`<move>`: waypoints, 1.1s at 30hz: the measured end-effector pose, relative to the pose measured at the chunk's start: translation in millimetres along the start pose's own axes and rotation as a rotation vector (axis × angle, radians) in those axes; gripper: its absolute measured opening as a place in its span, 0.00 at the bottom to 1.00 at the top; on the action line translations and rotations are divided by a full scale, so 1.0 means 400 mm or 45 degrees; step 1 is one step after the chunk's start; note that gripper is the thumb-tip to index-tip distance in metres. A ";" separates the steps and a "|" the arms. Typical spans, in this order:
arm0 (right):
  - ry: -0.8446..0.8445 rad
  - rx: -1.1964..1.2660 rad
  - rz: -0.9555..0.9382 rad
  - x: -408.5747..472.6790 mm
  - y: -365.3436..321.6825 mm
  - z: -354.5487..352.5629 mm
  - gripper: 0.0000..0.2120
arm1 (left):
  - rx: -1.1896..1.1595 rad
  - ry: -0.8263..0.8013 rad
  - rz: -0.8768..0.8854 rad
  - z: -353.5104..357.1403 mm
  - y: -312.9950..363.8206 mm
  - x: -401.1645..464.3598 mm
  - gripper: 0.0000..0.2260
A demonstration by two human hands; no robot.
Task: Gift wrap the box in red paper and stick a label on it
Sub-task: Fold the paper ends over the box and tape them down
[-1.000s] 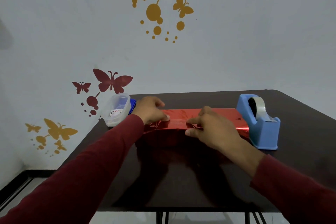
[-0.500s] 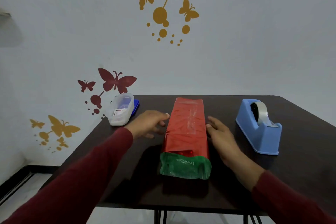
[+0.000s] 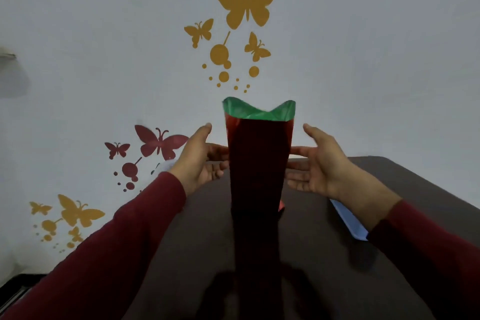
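The box wrapped in red paper (image 3: 258, 163) stands upright on its end on the dark table (image 3: 389, 215). Its top is an open sleeve of paper whose green inner side (image 3: 259, 112) shows. My left hand (image 3: 200, 161) is at the box's left side with straight fingers reaching to its edge. My right hand (image 3: 317, 163) mirrors it on the right side, fingers straight and pointing at the box. Whether the fingertips touch the paper cannot be told. No label is visible.
The blue tape dispenser (image 3: 349, 223) is mostly hidden behind my right wrist, only its base edge showing. A wall with butterfly stickers (image 3: 246, 5) rises right behind the table. My maroon sleeves cross the near part of the table.
The box lay flat across the table, was turned lengthwise, and now stands upright on end. Both hands moved from its top to its two sides. The view tilted upward.
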State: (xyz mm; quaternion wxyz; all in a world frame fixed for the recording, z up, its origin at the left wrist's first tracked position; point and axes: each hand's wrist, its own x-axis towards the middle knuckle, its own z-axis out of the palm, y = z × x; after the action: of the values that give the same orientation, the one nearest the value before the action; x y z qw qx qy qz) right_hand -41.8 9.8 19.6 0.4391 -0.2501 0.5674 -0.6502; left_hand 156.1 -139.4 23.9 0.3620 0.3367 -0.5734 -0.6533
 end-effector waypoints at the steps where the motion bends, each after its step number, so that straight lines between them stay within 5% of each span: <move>1: -0.002 -0.019 0.018 0.009 -0.011 0.003 0.33 | 0.007 0.004 -0.035 0.007 0.016 0.008 0.31; 15: 0.022 -0.040 -0.046 0.092 0.007 0.081 0.31 | 0.139 0.012 -0.164 0.024 -0.006 0.082 0.34; 29: 0.014 -0.080 -0.081 0.074 0.034 0.069 0.31 | 0.194 0.038 -0.060 0.040 -0.052 0.079 0.31; 33: 0.074 -0.131 -0.113 0.058 0.060 0.036 0.35 | 0.249 0.347 0.335 0.058 -0.077 0.037 0.24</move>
State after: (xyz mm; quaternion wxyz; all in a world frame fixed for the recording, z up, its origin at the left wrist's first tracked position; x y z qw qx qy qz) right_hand -34.3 -16.9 -4.1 0.3796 -0.2782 0.6008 -0.6461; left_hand 126.0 -138.1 -4.2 0.4840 0.3775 -0.6189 -0.4901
